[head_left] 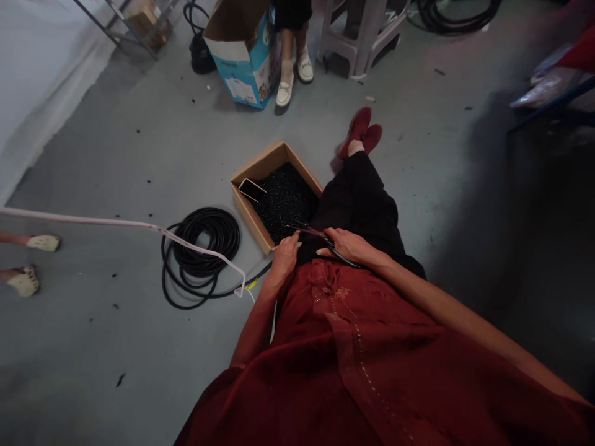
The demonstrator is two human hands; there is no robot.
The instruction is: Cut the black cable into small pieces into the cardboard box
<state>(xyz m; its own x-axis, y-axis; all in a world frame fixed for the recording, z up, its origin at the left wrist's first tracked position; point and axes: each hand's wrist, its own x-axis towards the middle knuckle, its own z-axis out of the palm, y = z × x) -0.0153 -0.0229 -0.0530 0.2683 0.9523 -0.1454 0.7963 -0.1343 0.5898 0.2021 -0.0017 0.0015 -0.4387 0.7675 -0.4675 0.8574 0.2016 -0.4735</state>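
My left hand [284, 253] rests at the near corner of a low cardboard box [248, 214], fingers curled round the end of a black hose that leads in from the left. My right hand [346, 243] is closed on the handles of dark scissors [309, 231], whose blades point left over the box. The box holds a heap of small black cut pieces [286, 199] and a phone [251, 189] leaning in its far left corner. I sit with legs in black trousers [360, 198] stretched out beside the box.
A coil of black hose [201, 253] lies on the grey floor left of the box, crossed by a white cord [139, 225]. Another person's feet [294, 77] stand by a blue carton [246, 52]. A plastic stool [357, 37] stands behind; someone's feet [28, 260] show at left.
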